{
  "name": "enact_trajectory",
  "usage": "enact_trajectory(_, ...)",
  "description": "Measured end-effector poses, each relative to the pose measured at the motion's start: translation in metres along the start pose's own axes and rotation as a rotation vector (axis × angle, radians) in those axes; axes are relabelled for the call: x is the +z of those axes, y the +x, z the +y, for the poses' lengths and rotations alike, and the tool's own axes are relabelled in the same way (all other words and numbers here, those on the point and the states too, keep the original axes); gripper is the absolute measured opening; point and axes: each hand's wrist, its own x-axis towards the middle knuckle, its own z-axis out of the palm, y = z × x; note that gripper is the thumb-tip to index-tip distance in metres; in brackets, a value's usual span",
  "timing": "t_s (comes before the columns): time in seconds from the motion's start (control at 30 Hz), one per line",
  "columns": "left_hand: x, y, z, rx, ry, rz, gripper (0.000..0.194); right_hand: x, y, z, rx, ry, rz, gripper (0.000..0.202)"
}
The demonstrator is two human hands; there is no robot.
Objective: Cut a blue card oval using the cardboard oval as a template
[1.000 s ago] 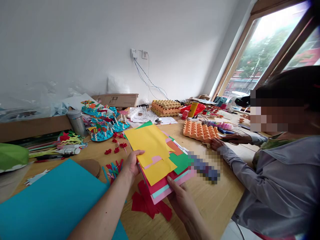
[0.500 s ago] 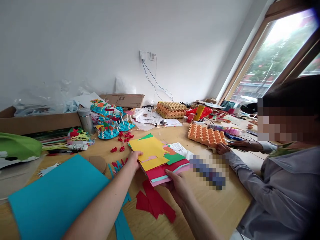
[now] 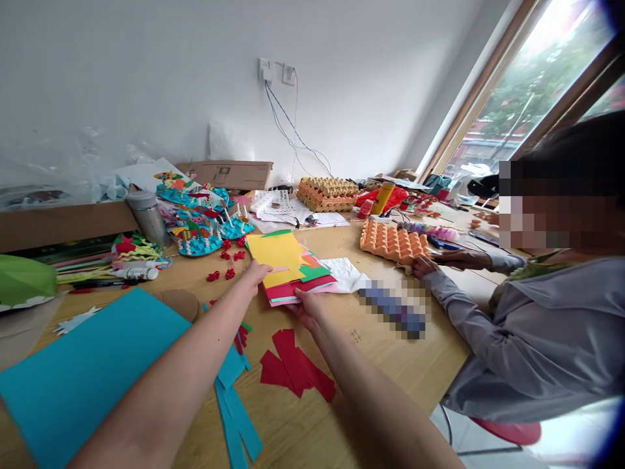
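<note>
A stack of coloured paper sheets point(image 3: 276, 251), yellow, green, orange, red and pink, is held at mid-table. My left hand point(image 3: 254, 276) grips its left edge, thumb over the yellow sheet. At the near edge my right hand point(image 3: 308, 309) pinches the stack, its fingers partly hidden underneath. Cut red paper pieces point(image 3: 295, 365) lie on the table nearer to me. A large blue sheet point(image 3: 97, 371) is at the left, and blue strips point(image 3: 237, 417) lie beside my left forearm. Small red pieces point(image 3: 227, 257) sit left of the stack.
At the right, a person point(image 3: 537, 339) holds an orange egg tray point(image 3: 393, 241). White tissue point(image 3: 344, 275) is behind the stack. A metal flask point(image 3: 149, 218), blue crafts point(image 3: 200, 241) and stacked egg trays point(image 3: 327, 193) stand toward the wall.
Both my hands have reached further forward with the paper stack, away from the red pieces. The view has shifted, and more of the floor shows at the lower right.
</note>
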Motion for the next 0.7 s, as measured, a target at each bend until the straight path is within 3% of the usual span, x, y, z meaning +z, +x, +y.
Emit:
enact_trajectory(0.23,-0.015,-0.040,0.025,0.079,0.198,0.041,0.029,0.000,0.003,0.003,0.074,-0.039,0.032,0.033)
enact_trajectory(0.37,-0.024,-0.076,0.047,0.151,0.231,0.050,0.029,0.018,0.006,0.009,0.082,-0.073,0.025,0.030)
enact_trajectory(0.53,-0.043,-0.128,0.073,0.226,0.248,-0.036,0.032,0.039,0.008,0.009,0.143,-0.165,-0.008,0.021)
enact_trajectory(0.6,-0.055,-0.147,0.081,0.275,0.270,-0.077,0.034,0.036,0.005,0.005,0.195,-0.226,-0.032,0.010)
enact_trajectory(0.7,-0.078,-0.173,0.091,0.334,0.301,-0.098,0.036,0.022,-0.003,-0.002,0.268,-0.338,-0.040,0.032)
